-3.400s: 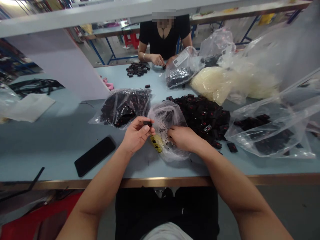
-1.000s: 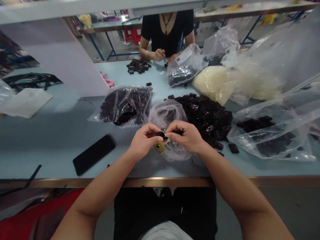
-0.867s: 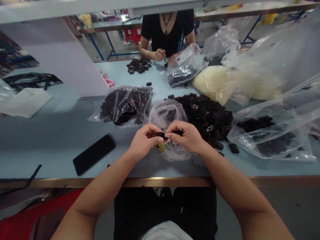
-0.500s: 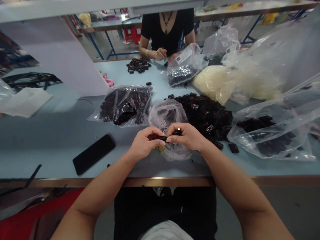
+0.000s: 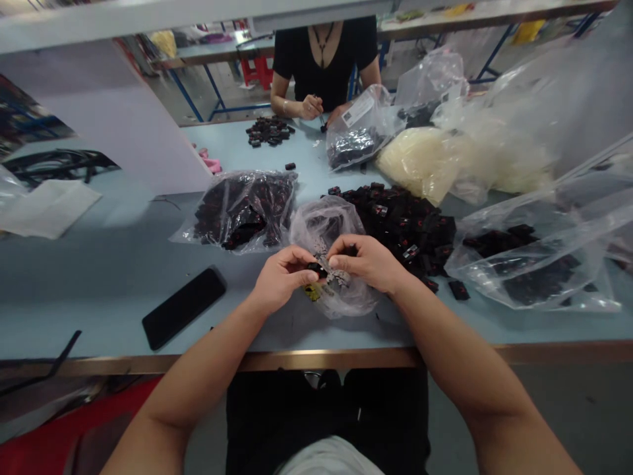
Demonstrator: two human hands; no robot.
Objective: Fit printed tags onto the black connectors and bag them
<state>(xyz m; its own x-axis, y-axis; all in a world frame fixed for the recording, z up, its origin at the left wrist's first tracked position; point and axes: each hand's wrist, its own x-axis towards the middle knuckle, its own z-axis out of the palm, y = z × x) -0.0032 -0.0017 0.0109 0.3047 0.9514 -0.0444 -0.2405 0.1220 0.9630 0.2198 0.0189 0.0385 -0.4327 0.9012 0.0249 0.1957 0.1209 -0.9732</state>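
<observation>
My left hand (image 5: 283,278) pinches a small black plastic part (image 5: 314,268) between thumb and fingertips. My right hand (image 5: 363,258) curls just beside it, over silvery metal bits (image 5: 330,269). I cannot tell whether those fingers grip anything. Both hands are above a crumpled clear plastic bag (image 5: 324,227), and a yellow label (image 5: 312,292) shows under it. To the right of my hands lies a loose heap of black plastic parts (image 5: 403,227). A clear bag of similar black parts (image 5: 242,211) lies to the left.
A black smartphone (image 5: 184,308) lies on the pale blue table (image 5: 109,284) near its brown front edge. Bags of black parts (image 5: 524,264) and cream material (image 5: 420,158) stand at right. Across the table, a co-worker's hands (image 5: 311,107) work near a small pile of black parts (image 5: 270,130).
My hands have drawn slightly apart, and silvery metal bits now show between them. The view has shifted slightly. The co-worker's hands remain close together at the far side.
</observation>
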